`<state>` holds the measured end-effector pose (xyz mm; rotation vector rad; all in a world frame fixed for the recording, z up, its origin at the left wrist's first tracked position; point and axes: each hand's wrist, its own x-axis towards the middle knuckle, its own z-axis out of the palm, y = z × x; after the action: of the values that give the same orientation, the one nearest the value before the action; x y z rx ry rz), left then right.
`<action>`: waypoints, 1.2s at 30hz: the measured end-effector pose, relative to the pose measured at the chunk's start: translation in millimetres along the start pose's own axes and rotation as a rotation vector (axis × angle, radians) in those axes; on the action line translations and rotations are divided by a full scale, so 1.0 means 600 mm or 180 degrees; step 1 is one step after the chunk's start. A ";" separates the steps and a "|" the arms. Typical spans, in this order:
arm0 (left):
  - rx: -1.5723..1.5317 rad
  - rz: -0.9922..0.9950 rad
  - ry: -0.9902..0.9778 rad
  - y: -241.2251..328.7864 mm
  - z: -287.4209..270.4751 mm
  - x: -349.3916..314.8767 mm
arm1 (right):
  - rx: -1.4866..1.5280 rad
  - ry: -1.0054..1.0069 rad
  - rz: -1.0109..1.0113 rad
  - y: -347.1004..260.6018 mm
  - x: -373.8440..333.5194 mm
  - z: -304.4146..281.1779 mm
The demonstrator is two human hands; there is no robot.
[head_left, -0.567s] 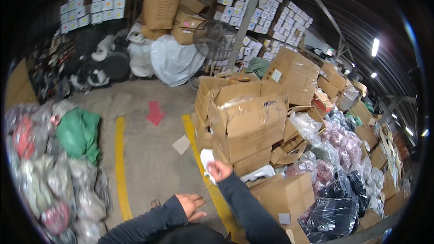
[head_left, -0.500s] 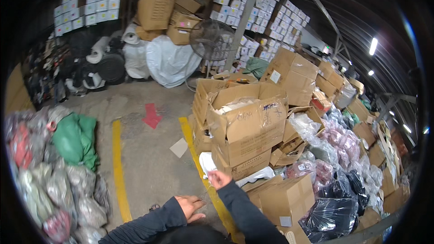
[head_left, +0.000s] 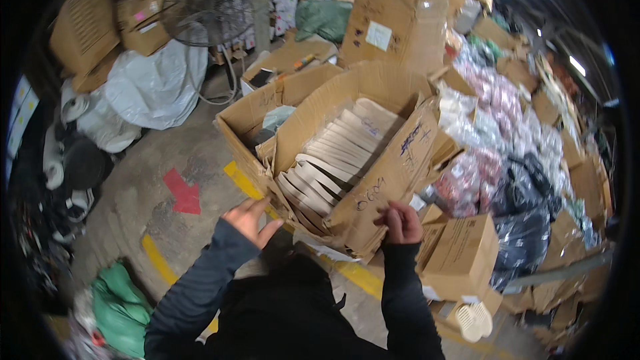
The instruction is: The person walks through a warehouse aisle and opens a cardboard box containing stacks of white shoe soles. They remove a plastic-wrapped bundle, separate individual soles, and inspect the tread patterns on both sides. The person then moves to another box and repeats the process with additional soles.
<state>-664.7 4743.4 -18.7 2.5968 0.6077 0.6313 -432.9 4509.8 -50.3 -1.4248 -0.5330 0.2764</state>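
An open cardboard box [head_left: 379, 208] stands in front of me, with handwriting on its near wall. Inside it, pale shoe insoles [head_left: 347, 137] stand on edge in a packed row, and several at the near left lean loosely. My left hand [head_left: 248, 220] is open near the box's lower left corner, thumb spread from the fingers; whether it touches the cardboard I cannot tell. My right hand [head_left: 403, 223] is at the near wall's right part, its fingers loosely curled and slightly apart, with nothing visible in them. A second open box [head_left: 237, 130] adjoins on the left.
A standing fan [head_left: 208, 7] and a white plastic-covered bundle [head_left: 159, 83] are at the back left. Bagged goods [head_left: 470, 177] pile up on the right, behind a smaller carton [head_left: 460, 253]. A green sack [head_left: 120, 310] lies at lower left. Yellow floor lines [head_left: 160, 260] run past me.
My view has turned right and come closer to the boxes, so the insoles now show. My hands have moved apart; the white piece by my right hand is no longer there.
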 end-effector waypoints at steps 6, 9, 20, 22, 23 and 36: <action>-0.0663 -0.0381 -0.1079 -0.116 0.169 0.318 | -0.0603 -0.0625 -0.0130 -0.075 0.053 0.213; -0.0642 -0.0569 -0.1407 -0.154 0.303 0.455 | -0.0633 -0.0184 0.0384 -0.042 0.060 0.298; -0.1836 -0.0620 -0.2378 -0.250 0.502 0.585 | -0.1491 0.1899 0.0945 0.064 0.161 0.547; -0.1598 -0.0373 -0.1647 -0.235 0.502 0.567 | -0.1855 0.1987 0.1089 0.081 0.167 0.564; -0.1575 -0.0370 -0.1617 -0.225 0.496 0.560 | -0.1987 0.2066 0.1067 0.089 0.170 0.572; -0.2768 -0.0586 -0.2574 -0.236 0.515 0.672 | -0.1858 0.2563 0.1306 0.150 0.179 0.623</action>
<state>-228.8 4975.2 -203.8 1.7097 0.2083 -0.2170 -518.2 4897.0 -97.8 -2.0439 0.3832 -0.1608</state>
